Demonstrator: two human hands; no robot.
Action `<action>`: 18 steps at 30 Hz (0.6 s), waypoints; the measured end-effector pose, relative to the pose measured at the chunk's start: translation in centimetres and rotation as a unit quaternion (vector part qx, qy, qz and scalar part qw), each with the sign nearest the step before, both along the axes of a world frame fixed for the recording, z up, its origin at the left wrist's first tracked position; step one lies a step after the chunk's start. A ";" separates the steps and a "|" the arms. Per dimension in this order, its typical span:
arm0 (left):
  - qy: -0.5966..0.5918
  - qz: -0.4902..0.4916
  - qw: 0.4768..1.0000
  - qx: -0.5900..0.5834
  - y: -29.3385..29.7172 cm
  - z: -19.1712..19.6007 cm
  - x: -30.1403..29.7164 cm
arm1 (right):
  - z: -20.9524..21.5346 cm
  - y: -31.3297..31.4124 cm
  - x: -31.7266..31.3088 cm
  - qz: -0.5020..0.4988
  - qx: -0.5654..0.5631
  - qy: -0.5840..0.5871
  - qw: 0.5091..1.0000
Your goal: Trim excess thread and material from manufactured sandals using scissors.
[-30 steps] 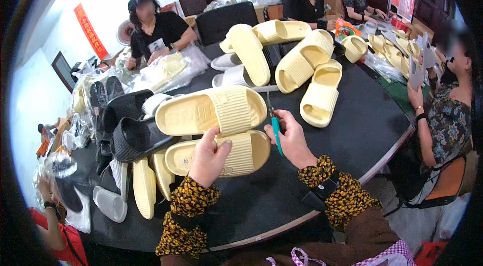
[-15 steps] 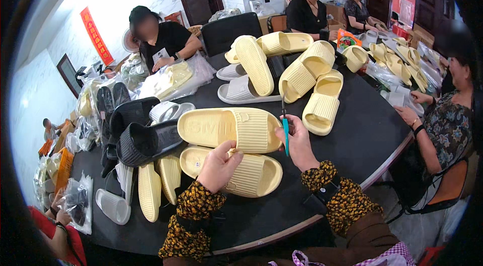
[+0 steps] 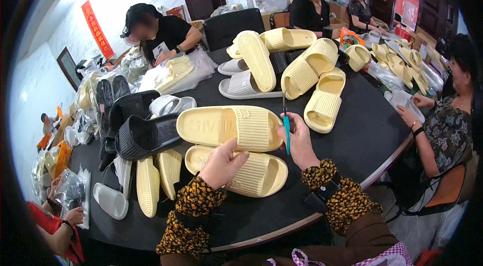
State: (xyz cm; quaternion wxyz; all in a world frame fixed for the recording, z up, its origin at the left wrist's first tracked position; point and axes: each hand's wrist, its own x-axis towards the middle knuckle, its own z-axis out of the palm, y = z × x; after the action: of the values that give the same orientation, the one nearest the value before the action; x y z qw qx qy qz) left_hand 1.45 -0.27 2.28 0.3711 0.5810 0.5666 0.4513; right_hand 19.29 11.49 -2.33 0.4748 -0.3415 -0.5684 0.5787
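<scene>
We log: left hand (image 3: 221, 163) pinches near edge of upper yellow slide (image 3: 231, 126), long axis left-right | right hand (image 3: 299, 140) nearer its toe, closed around teal snips (image 3: 286, 133) | on black table (image 3: 362, 130).

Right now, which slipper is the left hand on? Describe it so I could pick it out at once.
On the round dark table, look at its near edge, just in front of the person's patterned sleeves. Two pale yellow slides lie there one behind the other. It is the nearer slipper, ribbed across its band, under the left hand; the farther slide sits beside the right hand, which holds a teal-handled tool.
</scene>
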 end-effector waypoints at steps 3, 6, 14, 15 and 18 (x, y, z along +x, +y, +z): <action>-0.011 -0.008 1.000 0.013 0.1 -0.5 -0.2 | -0.3 0.1 -0.1 -0.006 0.018 0.002 1.000; 0.013 -0.001 1.000 0.028 0.1 -0.8 -0.2 | -0.2 0.0 0.0 -0.004 0.019 0.013 1.000; 0.107 0.011 0.994 0.019 0.5 -0.4 -0.3 | -1.0 1.0 -0.2 -0.021 0.021 0.008 1.000; 0.066 0.014 0.998 0.017 0.3 -0.4 -0.4 | -0.8 0.9 -0.3 -0.013 0.003 0.021 1.000; 0.019 0.020 0.999 -0.035 0.0 1.0 0.7 | 0.2 0.9 0.0 -0.009 -0.039 0.046 0.998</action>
State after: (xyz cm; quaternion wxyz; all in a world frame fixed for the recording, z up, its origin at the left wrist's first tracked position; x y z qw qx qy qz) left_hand 2.11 -0.31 3.25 0.3714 0.5646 0.6004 0.4275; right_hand 19.32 12.34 -2.17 0.4924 -0.3379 -0.5199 0.6108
